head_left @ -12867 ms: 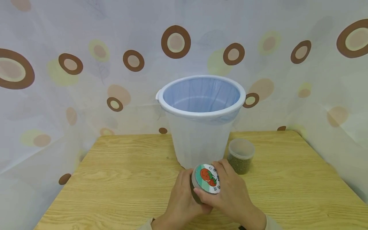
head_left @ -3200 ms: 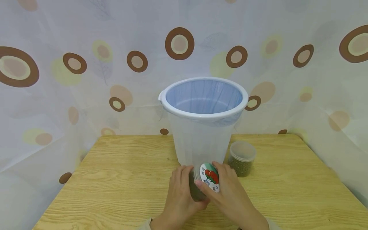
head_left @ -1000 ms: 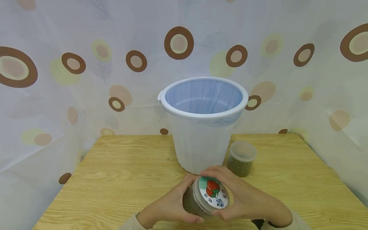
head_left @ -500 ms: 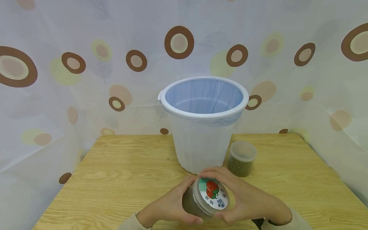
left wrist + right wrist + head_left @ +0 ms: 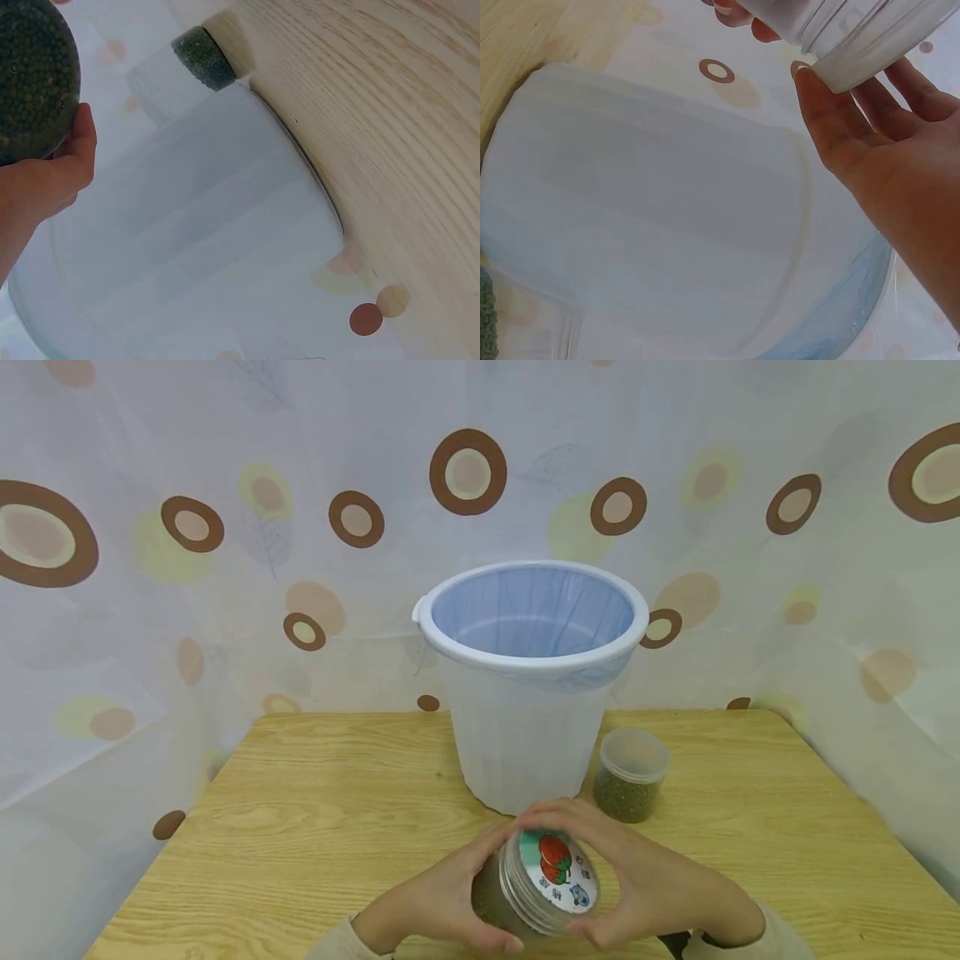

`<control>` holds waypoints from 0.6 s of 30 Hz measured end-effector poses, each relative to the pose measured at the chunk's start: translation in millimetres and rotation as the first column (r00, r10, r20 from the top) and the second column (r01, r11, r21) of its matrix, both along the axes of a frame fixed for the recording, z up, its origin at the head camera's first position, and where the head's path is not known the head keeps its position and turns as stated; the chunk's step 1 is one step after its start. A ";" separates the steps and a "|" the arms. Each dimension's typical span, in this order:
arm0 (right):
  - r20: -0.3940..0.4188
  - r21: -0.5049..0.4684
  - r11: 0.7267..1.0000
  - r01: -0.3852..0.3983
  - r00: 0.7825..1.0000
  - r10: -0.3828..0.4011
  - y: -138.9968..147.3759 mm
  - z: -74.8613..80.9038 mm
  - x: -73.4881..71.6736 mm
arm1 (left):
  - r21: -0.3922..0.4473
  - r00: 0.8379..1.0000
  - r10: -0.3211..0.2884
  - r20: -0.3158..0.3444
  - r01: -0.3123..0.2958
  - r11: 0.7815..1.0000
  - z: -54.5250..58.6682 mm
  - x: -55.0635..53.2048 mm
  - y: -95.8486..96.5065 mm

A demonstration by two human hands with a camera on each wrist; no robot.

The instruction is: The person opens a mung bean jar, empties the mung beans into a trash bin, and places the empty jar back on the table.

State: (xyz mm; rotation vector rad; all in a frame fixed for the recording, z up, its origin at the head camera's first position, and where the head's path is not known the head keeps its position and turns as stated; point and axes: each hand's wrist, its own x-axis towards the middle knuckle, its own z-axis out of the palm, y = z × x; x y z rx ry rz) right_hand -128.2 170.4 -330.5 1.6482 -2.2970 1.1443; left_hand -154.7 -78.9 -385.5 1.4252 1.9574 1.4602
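Note:
Between both hands is a clear plastic jar, tilted to the right, with a round lid printed with red tomatoes. My left hand grips the jar's body, and my right hand curls its fingers and thumb round the lid. Ridges of the neck show below the lid. In the left wrist view, small green beans fill the jar's bottom. A second clear jar, lidless and part full of green beans, stands upright beyond the right hand. The right wrist view shows the lid edge against the fingertips.
A tall white bin with a bluish liner over its rim stands just beyond the hands, left of the second jar. The wooden table ends at a patterned sheet hung behind and at both sides.
Since 3.2 seconds ago both hands have spread and shifted toward me with the jar, and the right hand's grip has changed. In the last half second more ridges show under the lid.

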 end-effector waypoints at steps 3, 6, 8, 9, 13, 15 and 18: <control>0.015 -0.020 1.000 0.000 1.000 0.000 0.1 -1.0 -1.5 | 0.033 1.000 -0.013 0.011 0.013 0.999 -1.5 -0.4 -0.6; 0.032 -0.041 0.999 0.006 0.999 -0.004 -0.2 -1.1 -2.1 | 0.041 0.999 -0.010 0.052 0.008 0.999 -1.0 0.1 -1.3; 0.019 -0.055 0.998 0.015 1.000 -0.014 -0.6 -1.3 -2.8 | 0.043 0.997 -0.003 0.079 0.000 0.999 -0.6 0.6 -1.7; 0.018 -0.061 0.998 0.021 1.000 -0.020 -0.8 -1.3 -2.8 | 0.045 0.997 -0.001 0.083 -0.003 0.999 -0.7 0.6 -1.9; 0.034 -0.073 0.995 0.064 0.998 -0.062 -0.4 -0.7 -2.1 | 0.065 0.994 0.003 0.108 -0.010 0.998 -0.9 1.1 -2.1; 0.063 -0.076 0.993 0.089 0.994 -0.084 0.6 -0.2 -1.1 | 0.068 0.992 0.022 0.128 -0.030 0.997 0.0 1.9 -2.7; 0.084 -0.087 0.989 0.118 0.990 -0.111 1.8 0.3 -0.3 | 0.050 0.984 0.085 0.158 -0.094 0.994 2.8 4.0 -4.6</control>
